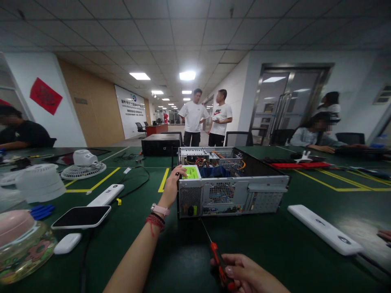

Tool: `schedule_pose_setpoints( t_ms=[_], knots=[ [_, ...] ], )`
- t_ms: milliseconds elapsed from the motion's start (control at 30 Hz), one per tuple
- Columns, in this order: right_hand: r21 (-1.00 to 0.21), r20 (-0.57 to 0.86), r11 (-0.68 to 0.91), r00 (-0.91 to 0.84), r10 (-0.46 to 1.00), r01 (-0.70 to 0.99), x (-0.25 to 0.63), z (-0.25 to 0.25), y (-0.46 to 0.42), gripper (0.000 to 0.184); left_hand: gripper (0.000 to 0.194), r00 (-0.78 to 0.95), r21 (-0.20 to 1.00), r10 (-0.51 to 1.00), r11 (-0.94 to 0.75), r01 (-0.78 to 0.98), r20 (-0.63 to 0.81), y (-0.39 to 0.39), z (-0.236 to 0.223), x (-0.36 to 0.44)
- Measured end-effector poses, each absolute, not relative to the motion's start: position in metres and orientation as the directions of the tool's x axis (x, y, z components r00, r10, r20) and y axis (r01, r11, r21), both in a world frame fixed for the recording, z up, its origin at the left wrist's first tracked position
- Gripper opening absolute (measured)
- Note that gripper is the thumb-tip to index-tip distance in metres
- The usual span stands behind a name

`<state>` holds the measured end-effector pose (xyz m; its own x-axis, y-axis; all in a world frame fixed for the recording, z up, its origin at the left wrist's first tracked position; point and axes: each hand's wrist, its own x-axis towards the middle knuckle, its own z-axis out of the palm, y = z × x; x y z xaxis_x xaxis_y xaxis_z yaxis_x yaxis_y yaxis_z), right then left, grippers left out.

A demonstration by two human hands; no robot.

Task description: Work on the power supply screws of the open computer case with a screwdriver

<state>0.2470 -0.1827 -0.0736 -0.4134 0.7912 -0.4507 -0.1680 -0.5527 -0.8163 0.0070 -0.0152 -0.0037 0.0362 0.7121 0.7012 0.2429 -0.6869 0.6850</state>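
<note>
An opened desktop computer case [226,195] lies on its side on the green table, its rear panel facing me. Inside it show coloured cables and a power supply with a bright green label [191,172]. My left hand [174,183] rests on the case's left rear corner, by the power supply, its fingers bent over the top edge. In my right hand [241,270] is a red and black screwdriver [220,262]. Its thin shaft points up and away, the tip at the lower edge of the rear panel, below the power supply. Whether the tip touches a screw is too small to tell.
Left are a smartphone [82,216], white power strip [106,195], white earbud case [67,243], small fan [84,162] and pink-lidded jar [21,248]. Another white power strip [324,230] lies right. Behind stands a black case [161,145]. Several people are around, and a hand [385,236] shows at right.
</note>
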Motion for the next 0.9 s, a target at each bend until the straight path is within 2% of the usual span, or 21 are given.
schedule_pose_setpoints(
  t_ms=[200, 333, 633, 900],
  knots=[
    [-0.844, -0.457, -0.527, -0.382, 0.803, -0.099, 0.2422, -0.0682, -0.1836, 0.054, 0.039, 0.044, 0.678, 0.704, -0.698, 0.229, 0.709, -0.0132, -0.005, 0.0059],
    [-0.854, -0.444, -0.516, -0.43, 0.786, -0.06, 0.2405, -0.0704, -0.181, 0.051, 0.04, 0.041, 0.677, 0.702, -0.698, 0.233, 0.711, -0.0123, -0.0056, 0.0056],
    [-0.838, -0.476, -0.543, -0.419, 0.773, -0.051, 0.2394, -0.0708, -0.1812, 0.077, 0.04, 0.036, 0.671, 0.698, -0.7, 0.245, 0.715, -0.0116, -0.007, 0.0055],
    [-0.831, -0.465, -0.547, -0.41, 0.785, -0.105, 0.2409, -0.0689, -0.1809, 0.079, 0.042, 0.05, 0.654, 0.681, -0.718, 0.237, 0.73, -0.0099, -0.0078, 0.005]
  ],
)
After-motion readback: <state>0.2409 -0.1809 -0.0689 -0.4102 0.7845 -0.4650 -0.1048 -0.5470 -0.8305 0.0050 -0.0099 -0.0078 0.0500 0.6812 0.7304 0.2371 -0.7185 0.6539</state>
